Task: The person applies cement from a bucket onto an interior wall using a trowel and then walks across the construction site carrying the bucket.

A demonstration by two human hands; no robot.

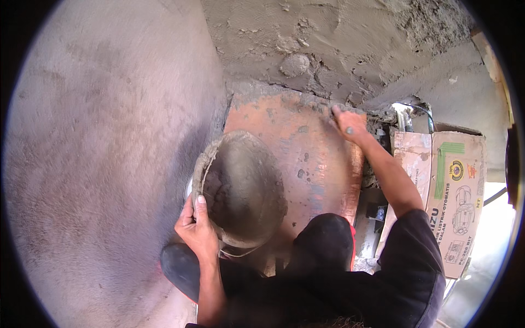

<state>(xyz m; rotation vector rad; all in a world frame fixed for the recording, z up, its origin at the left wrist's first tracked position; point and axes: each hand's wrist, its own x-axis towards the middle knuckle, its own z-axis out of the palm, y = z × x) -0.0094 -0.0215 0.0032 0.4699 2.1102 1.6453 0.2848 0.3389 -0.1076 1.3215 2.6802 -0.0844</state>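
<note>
My left hand [200, 227] grips the near-left rim of a round, mortar-caked bucket [249, 186], thumb over the edge. The bucket is tilted, its mouth facing me, and its inside is coated with wet grey mortar. Beneath lies a flat orange-brown sheet [322, 164] spattered with grey lumps. My right hand [350, 127] is closed at the sheet's far right corner, close to the foot of the wet mortar wall [328, 60]. A small grey rounded end shows at that fist; the rest of what it holds is hidden.
A smooth grey wall [109, 136] rises on the left. At the right stands a printed cardboard box [456, 202], with a pipe and cable [407, 115] beyond it. My knees [322, 243] are bent close to the bucket and sheet.
</note>
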